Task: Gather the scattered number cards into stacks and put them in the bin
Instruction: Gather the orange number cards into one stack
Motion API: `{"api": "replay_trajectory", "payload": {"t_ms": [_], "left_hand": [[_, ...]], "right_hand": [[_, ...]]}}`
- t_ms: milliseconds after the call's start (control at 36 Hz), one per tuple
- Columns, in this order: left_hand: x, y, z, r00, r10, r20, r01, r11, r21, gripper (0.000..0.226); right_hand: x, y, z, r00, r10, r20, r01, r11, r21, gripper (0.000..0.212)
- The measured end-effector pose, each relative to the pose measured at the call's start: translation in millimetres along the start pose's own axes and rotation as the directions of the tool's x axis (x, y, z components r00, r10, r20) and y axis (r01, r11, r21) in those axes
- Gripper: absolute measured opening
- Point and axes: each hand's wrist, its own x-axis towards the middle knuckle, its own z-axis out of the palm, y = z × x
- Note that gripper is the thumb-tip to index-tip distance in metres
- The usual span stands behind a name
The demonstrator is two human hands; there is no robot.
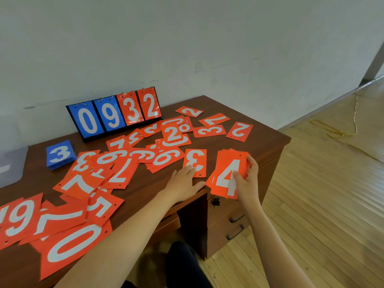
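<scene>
Several orange number cards (124,163) lie scattered over the brown desk (268,140). My right hand (248,179) grips a stack of orange cards (226,173) with a white 4 on top, held at the desk's near right edge. My left hand (184,181) lies flat on the desk, its straight fingertips touching a single orange 3 card (196,161). A neat stack of blue cards (59,154) topped by a 3 sits at the left. No bin shows clearly.
A flip scoreboard (114,115) reading 0 9 3 2 stands at the desk's back against the wall. A translucent plastic object (11,165) sits at the far left edge. Desk drawers (232,221) hang below my right hand. A yellow cord (340,129) lies on the wooden floor.
</scene>
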Motion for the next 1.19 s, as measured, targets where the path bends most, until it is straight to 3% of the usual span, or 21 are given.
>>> {"api": "replay_trajectory", "payload": {"t_ms": [139, 333, 500, 667, 806, 917, 1083, 1194], "left_hand": [[-19, 6, -2, 0.996, 0.057, -0.068, -0.042, 0.978, 0.202, 0.073], [-51, 2, 11, 0.963, 0.146, -0.225, -0.106, 0.978, 0.182, 0.042], [-69, -5, -10, 0.98, 0.097, -0.174, -0.079, 0.991, 0.106, 0.035], [-91, -13, -62, 0.982, 0.051, -0.18, -0.086, 0.977, -0.193, 0.04], [-96, -10, -98, 0.978, 0.075, -0.194, -0.153, 0.894, -0.421, 0.042], [-89, -6, -110, 0.981, 0.095, -0.167, -0.164, 0.864, -0.476, 0.043], [-66, 11, -103, 0.966, 0.139, -0.219, -0.222, 0.879, -0.422, 0.037], [-41, 24, -93, 0.952, 0.165, -0.257, -0.262, 0.876, -0.406, 0.031]], "right_hand": [[1, 3, -1, 1.0, 0.0, 0.002, 0.0, 1.0, -0.017, 0.054], [-6, 0, 4, 0.999, -0.046, 0.027, 0.048, 0.998, -0.042, 0.054], [-18, -9, 5, 0.993, -0.106, 0.059, 0.113, 0.984, -0.14, 0.055], [-30, -21, 2, 0.973, -0.178, 0.15, 0.213, 0.941, -0.263, 0.059], [-31, -25, 4, 0.957, -0.177, 0.228, 0.241, 0.925, -0.293, 0.042], [-32, -32, 6, 0.931, -0.101, 0.351, 0.197, 0.948, -0.249, 0.026], [-30, -41, 13, 0.926, -0.047, 0.375, 0.084, 0.993, -0.084, 0.017], [-23, -38, 14, 0.928, -0.074, 0.366, 0.095, 0.995, -0.04, 0.017]]}}
